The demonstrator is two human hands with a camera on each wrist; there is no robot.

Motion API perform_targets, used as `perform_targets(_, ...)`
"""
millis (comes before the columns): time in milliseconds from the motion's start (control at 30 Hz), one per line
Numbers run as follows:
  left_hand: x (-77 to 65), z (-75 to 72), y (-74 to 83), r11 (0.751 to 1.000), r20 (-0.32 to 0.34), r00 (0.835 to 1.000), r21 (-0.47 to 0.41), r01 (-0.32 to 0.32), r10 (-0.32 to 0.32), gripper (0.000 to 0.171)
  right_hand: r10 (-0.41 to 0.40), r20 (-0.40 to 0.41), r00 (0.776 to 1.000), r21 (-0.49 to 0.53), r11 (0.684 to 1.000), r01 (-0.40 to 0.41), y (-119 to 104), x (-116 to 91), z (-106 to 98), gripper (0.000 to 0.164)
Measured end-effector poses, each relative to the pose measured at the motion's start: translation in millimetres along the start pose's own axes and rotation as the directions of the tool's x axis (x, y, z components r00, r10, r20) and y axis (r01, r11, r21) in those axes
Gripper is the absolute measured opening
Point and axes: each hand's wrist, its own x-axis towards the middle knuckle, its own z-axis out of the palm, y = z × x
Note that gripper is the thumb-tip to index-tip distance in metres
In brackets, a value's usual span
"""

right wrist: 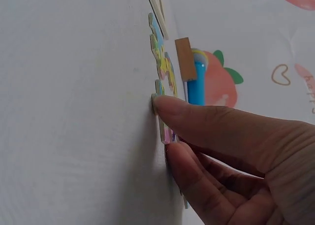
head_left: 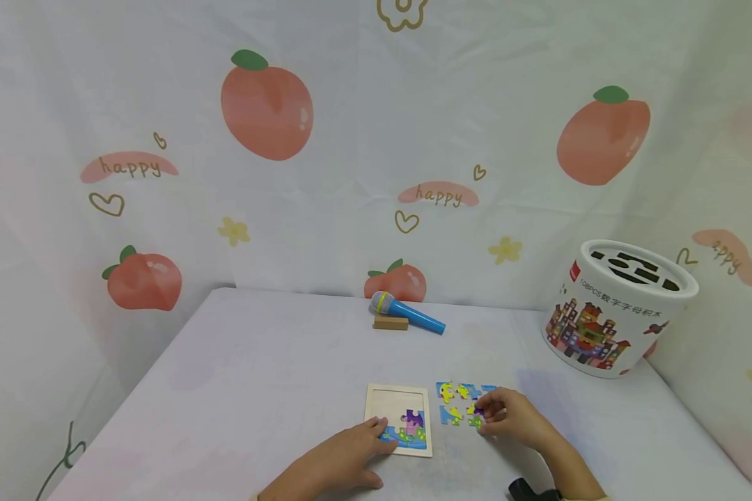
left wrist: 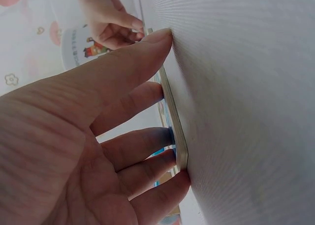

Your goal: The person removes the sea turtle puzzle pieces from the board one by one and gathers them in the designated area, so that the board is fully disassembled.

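A wooden puzzle tray point(head_left: 393, 399) lies on the table, its lower part filled with blue, green, pink and purple pieces. My left hand point(head_left: 346, 458) rests on the tray's left and lower-left side, fingers fairly straight. In the left wrist view, those fingertips touch the tray edge point(left wrist: 175, 117). Right of the tray is a group of loose jigsaw pieces point(head_left: 446, 394) in blue and yellow. My right hand point(head_left: 515, 419) pinches a jigsaw piece point(right wrist: 165, 132) at that group's right side, between thumb and index finger. The fingers hide part of this piece and its neighbours.
Farther back, a blue toy microphone point(head_left: 416, 317) leans by a small brown wooden block point(head_left: 391, 323). A large white bucket point(head_left: 620, 313) with printed buildings stands at the back right. Behind the table hangs a fruit-patterned cloth point(head_left: 326, 229).
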Motion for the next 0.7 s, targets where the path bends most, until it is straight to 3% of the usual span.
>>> perform_targets(700, 0.6, 3.4, -2.2, 1.0, -0.019, 1.0, 0.015, -0.024, 0.025, 0.055, 0.004, -0.026, 1.0, -0.008, 1.0, -0.004, 0.1, 1.5, 4.8, 0.039)
